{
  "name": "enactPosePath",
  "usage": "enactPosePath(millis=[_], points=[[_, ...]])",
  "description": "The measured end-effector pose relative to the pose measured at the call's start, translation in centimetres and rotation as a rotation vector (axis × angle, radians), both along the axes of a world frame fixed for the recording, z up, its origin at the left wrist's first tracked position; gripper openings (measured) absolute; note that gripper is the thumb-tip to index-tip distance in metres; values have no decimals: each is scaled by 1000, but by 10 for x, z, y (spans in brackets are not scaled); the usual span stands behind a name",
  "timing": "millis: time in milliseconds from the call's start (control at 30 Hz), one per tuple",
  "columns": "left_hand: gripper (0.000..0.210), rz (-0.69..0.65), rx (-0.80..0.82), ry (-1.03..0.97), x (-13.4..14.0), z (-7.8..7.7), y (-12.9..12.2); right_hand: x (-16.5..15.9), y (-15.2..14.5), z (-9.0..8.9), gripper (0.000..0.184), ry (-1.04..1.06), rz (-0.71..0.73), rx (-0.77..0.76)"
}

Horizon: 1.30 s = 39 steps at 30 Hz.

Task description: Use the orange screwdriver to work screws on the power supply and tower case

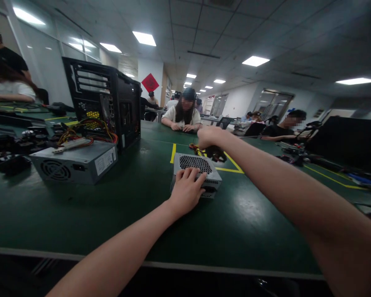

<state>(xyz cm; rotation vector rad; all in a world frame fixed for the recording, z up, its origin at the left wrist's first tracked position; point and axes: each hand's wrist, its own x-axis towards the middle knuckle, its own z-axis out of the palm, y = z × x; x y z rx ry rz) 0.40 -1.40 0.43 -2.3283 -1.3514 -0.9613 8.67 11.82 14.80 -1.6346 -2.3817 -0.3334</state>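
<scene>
A grey computer power supply [190, 160] with a honeycomb grille on top stands on the green table in front of me. My left hand [187, 189] is laid over its near side, fingers bent on the top and thumb at the right edge. Above and behind the box, my right hand [212, 137] is closed on the power supply's cable bundle [216, 154]. Black connectors and coloured wires dangle under that hand. The fingertips of the right hand are hidden behind the fist.
To the left lies a second power supply [76, 159] with its wires heaped on top. Behind it stands an open black computer case [111, 99]. Dark parts [9, 148] are piled at far left. Yellow tape [230, 169] marks the table. A co-worker [185, 109] sits opposite; a dark monitor [349, 140] stands right.
</scene>
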Motion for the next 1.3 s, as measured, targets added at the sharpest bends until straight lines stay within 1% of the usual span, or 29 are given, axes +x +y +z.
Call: enactPosePath(millis=[100, 167, 233, 300, 433, 533, 633, 733, 833, 933, 1000, 1167, 1233, 1300], points=[[42, 11, 1, -7, 3, 0, 0, -20, -11, -22, 28, -35, -41, -171], [41, 7, -2, -17, 2, 0, -1, -20, -14, -35, 34, -34, -59, -236], [41, 5, 10, -34, 0, 0, -3, -14, -16, -42, 39, -21, -77, -270], [38, 16, 29, -61, -3, 0, -4, -7, -17, -43, 41, -6, -89, -301], [28, 37, 27, -121, -10, 0, -4, 4, -25, -36, 40, 29, -81, -367], [25, 24, 31, -176, -13, 0, -2, 7, -33, -34, 40, 56, -71, -365], [31, 31, 61, -281, -16, 2, 0, 7, -37, -39, 46, 90, -65, -337], [47, 48, 82, -357, -21, 4, 3, 8, -40, -42, 46, 120, -46, -355], [61, 26, 7, -321, -28, 4, 8, 10, -42, -41, 44, 145, -13, -385], [59, -40, -83, -244, -36, 4, 13, 12, -46, -40, 42, 172, 10, -366], [55, -61, -110, -221, -38, 4, 14, 13, -50, -41, 41, 182, 29, -361], [42, -55, -114, -248, -38, 7, 14, 18, -60, -48, 42, 210, 71, -291], [41, -83, -102, -266, -38, 7, 13, 20, -64, -50, 42, 220, 79, -275], [46, -116, -87, -296, -38, 6, 14, 22, -69, -52, 42, 218, 99, -276]])
